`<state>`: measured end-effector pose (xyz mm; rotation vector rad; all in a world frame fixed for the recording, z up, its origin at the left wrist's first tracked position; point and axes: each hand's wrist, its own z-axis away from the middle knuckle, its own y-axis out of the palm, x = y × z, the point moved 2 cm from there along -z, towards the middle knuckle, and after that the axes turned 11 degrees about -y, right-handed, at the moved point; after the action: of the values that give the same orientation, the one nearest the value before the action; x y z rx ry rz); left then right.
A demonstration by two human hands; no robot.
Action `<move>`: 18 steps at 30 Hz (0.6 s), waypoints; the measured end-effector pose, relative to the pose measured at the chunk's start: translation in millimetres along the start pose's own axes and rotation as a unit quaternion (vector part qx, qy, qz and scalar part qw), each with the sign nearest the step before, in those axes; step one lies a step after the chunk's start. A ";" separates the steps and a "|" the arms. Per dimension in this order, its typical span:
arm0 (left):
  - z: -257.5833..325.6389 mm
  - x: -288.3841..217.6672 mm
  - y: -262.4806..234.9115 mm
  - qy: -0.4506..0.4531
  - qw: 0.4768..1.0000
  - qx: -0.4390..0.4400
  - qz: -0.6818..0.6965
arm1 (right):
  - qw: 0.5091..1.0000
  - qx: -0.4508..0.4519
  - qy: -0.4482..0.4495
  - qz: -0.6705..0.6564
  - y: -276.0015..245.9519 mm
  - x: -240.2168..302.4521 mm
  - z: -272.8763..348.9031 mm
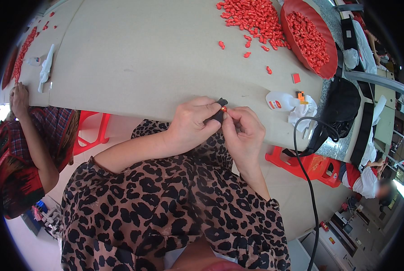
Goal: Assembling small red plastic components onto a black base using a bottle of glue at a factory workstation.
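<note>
Just past the table's near edge, my two hands meet in front of my body. My left hand is closed on a piece of black cloth, which sticks out between thumb and fingers. Against that cloth sits a small red piece with a gold glint, its exact shape mostly covered by fingertips. My right hand pinches it between thumb and index finger.
A heap of small red gourd-shaped pieces lies at the far right, beside a red scalloped bowl full of them. Nearer are a white squeeze bottle, crumpled tissue, a black bag and a black cable. A co-worker's hand rests at left.
</note>
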<state>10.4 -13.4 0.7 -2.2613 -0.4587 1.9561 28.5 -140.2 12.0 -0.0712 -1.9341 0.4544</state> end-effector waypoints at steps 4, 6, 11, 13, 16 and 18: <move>-0.1 -1.3 -0.6 -0.001 1.000 -0.002 -0.005 | 1.000 -0.002 -0.005 0.003 0.2 -0.6 0.1; -0.1 -0.3 -0.3 0.008 1.000 -0.003 -0.007 | 1.000 -0.003 -0.006 0.001 0.5 -1.8 0.6; 0.6 0.4 -0.2 -0.002 1.000 -0.001 -0.004 | 1.000 -0.002 -0.007 0.004 0.3 -0.4 -0.3; 0.5 0.7 -0.2 0.000 1.000 -0.001 -0.004 | 1.000 0.000 -0.004 0.008 0.2 0.1 -0.4; 0.6 1.4 0.3 0.005 1.000 -0.004 -0.006 | 1.000 0.000 -0.005 0.006 0.6 -0.1 -0.3; 0.7 1.7 0.7 0.006 1.000 -0.008 -0.001 | 1.000 -0.001 -0.003 0.003 0.6 -0.5 0.1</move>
<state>10.0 -13.6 -1.2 -2.2804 -0.4770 1.9436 28.5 -139.8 11.3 -0.0782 -1.9406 0.4573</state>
